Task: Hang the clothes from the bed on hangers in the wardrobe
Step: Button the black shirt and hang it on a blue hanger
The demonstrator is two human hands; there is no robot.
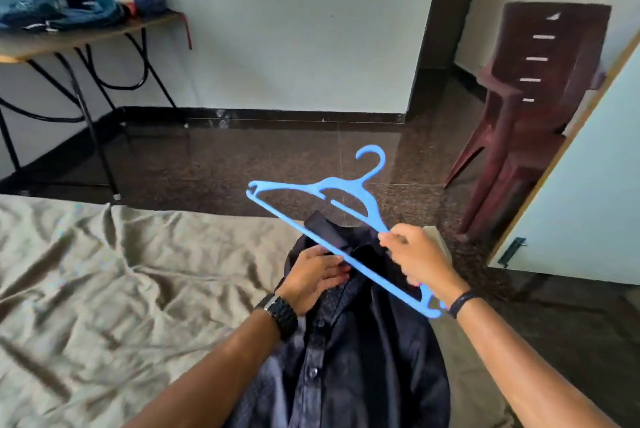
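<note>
Dark navy button-up shirt (349,351) lies on a bed's wrinkled beige sheet (104,289) (no readable label or writing shows anywhere). Left hand (311,280) grips the shirt near its collar. Right hand (420,259) holds a blue plastic hanger (332,219) tilted just above it.

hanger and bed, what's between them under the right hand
In the head view, the dark shirt lies on the bed under the blue hanger. The left hand grips its collar; the right hand holds the hanger above.
</note>
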